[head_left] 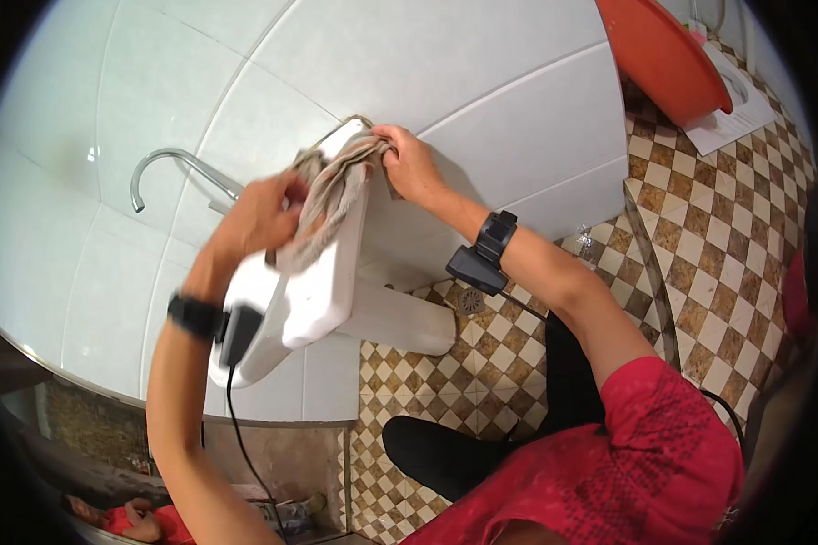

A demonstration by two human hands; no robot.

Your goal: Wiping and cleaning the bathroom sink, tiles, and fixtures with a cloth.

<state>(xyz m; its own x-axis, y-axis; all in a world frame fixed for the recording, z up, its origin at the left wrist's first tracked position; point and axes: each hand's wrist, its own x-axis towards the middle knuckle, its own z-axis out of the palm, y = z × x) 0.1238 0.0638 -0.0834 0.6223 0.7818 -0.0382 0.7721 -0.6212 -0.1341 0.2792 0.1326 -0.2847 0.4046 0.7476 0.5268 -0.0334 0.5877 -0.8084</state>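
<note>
A beige-grey cloth [341,180], twisted and bunched, lies over the far end of a white pedestal washbasin [320,300]. My right hand [409,163] pinches the cloth's upper end between thumb and fingers at the basin's far corner. My left hand [262,214] is at the cloth's other side, above the basin near the tap's base; it is blurred, and its curled fingers partly hide what they touch. The curved chrome tap [184,157] reaches out to the left of the cloth. Each wrist wears a black strap with a cabled box.
White wall tiles [450,54] border the basin. Its pedestal [409,320] stands on a checkered floor near a drain grate [471,301]. An orange tub [675,61] leans at the upper right over a white board [736,109]. A person in red [143,523] is at the lower left.
</note>
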